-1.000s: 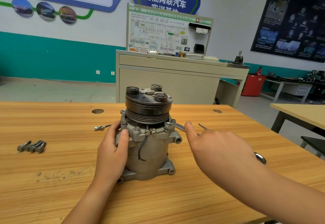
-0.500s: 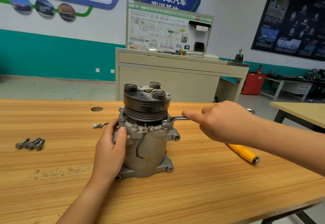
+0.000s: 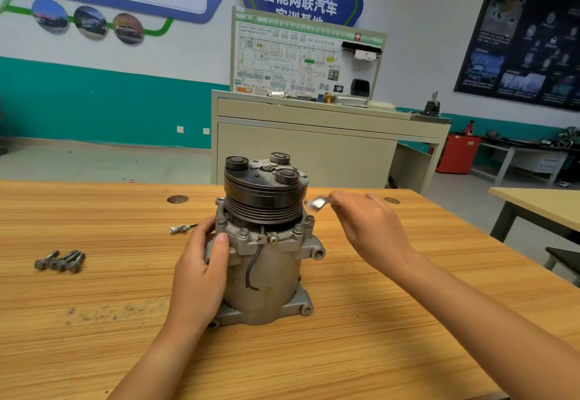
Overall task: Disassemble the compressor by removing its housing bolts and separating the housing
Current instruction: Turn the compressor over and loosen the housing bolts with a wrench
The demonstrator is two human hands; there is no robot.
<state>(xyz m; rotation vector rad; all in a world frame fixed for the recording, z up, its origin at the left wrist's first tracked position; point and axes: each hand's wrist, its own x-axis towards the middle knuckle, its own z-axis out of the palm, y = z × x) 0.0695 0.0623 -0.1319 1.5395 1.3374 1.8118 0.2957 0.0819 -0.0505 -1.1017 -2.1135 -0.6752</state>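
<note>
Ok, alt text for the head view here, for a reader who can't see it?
A person's left hand grips an upright compressor on a wooden table while the right hand holds a blurred wrench beside its pulley. Loose bolts lie on the table to the left.

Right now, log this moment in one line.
left hand grips compressor | right hand holds wrench, off the flange bolts | loose bolts lie on table
</note>
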